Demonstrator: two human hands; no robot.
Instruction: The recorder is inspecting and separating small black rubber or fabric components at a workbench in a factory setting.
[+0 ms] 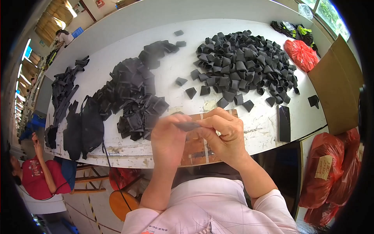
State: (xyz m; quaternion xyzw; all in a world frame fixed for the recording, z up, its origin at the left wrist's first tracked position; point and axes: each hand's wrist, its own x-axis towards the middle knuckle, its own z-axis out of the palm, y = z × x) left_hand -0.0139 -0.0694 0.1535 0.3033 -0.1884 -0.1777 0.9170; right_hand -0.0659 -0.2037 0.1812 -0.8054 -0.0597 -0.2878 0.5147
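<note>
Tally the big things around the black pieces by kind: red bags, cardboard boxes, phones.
Red plastic bags: 3 clearly seen
Cardboard box: 1
Phone: 1
Total: 5

Both hands meet over the near edge of the desk, the left hand and right hand pinching one small fabric piece between them, above a board lying on the desk edge. Behind the right hand spreads a heap of folded pieces; behind the left hand lies a pile of flat pieces. Further left lie strips and a bag. A phone lies right of the hands. A cardboard box stands at the desk's right end, with sacks below it.
</note>
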